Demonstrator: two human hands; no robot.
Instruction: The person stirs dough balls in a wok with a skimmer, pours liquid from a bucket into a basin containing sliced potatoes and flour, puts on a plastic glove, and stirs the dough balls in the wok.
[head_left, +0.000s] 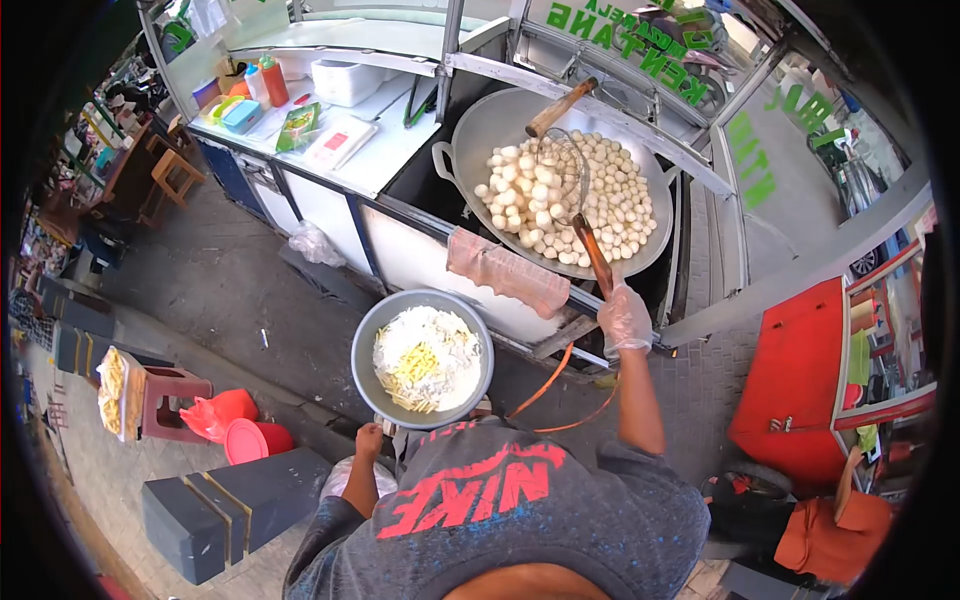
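Note:
In a plastic glove, my right hand is closed round the wooden handle of a wire skimmer. The skimmer's wire head lies among many pale round balls in a large metal wok. A second wooden handle reaches over the wok's back rim. My left hand is beside the lower left of a grey basin, its fingers curled; whether it holds anything is too small to tell. White powder and yellow strips fill the basin.
The cart counter holds sauce bottles, white boxes and packets. A pink cloth hangs on its edge. Lower left are a red bucket, a stool and grey blocks. A person is at right near a red cart.

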